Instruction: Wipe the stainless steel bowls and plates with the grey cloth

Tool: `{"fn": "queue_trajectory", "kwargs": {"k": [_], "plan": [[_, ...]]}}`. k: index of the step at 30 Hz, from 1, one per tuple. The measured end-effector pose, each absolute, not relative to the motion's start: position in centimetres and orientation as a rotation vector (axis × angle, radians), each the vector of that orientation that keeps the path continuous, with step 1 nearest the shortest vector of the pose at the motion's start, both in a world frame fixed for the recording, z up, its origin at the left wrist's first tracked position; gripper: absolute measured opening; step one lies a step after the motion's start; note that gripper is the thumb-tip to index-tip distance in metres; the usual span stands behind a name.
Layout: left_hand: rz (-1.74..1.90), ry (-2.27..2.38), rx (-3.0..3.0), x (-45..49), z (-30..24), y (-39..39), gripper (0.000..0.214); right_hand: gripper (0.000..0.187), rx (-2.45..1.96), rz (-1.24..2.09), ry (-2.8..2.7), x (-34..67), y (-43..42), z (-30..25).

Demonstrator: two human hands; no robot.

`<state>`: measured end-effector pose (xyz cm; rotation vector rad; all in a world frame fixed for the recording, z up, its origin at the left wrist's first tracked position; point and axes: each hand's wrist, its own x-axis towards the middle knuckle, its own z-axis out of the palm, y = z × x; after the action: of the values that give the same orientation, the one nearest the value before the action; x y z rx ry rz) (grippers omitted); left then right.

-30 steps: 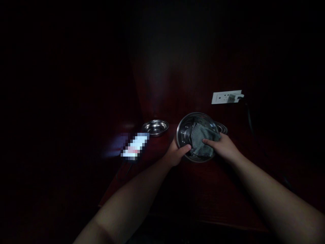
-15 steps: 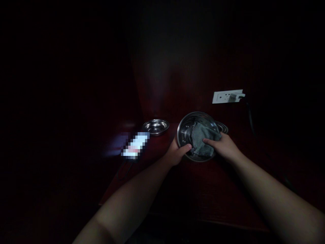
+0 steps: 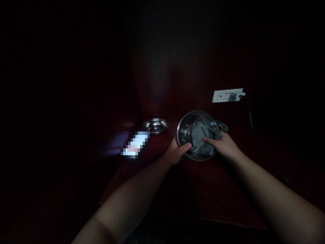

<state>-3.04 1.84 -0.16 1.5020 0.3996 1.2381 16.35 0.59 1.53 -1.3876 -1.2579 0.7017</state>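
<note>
A shiny metal bowl (image 3: 185, 130) is tilted with its inside toward me, above a dark red table. My left hand (image 3: 177, 151) grips its lower left rim, thumb over the edge and the other fingers hidden behind. A grey-green cloth (image 3: 203, 137) with a patterned edge lies against the inside of the bowl. My right hand (image 3: 224, 145) is closed on the cloth at the bowl's right side, its thumb pressing on the cloth; its other fingers are mostly hidden.
A shallow metal dish (image 3: 156, 126) stands at the back left of the table (image 3: 203, 193). In front of it a lit, blurred screen (image 3: 135, 145) has a cable below. Behind the bowl, more metal dishes (image 3: 222, 126) partly show. A wall socket (image 3: 227, 95) holds a plug with a cord.
Hands, bowl and cloth keep nearly the same position. The whole view has shifted very slightly.
</note>
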Motion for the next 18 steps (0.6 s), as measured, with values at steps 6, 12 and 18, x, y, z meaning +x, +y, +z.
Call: {"fn": "queue_trajectory", "kwargs": {"k": [6, 12, 18], "plan": [[1.24, 0.411, 1.508, -3.05, -0.01, 1.74, 0.063, 0.041, -1.374, 0.699, -1.262, 16.39, 0.58, 1.53], [1.24, 0.41, 1.492, -3.0, 0.03, 1.67, 0.064, 0.042, -1.396, 0.693, -1.267, 16.53, 0.68, 1.39], [1.23, 0.411, 1.501, -3.03, 0.09, 1.69, 0.061, 0.042, -1.39, 0.715, -1.259, 16.43, 0.6, 1.48]]}}
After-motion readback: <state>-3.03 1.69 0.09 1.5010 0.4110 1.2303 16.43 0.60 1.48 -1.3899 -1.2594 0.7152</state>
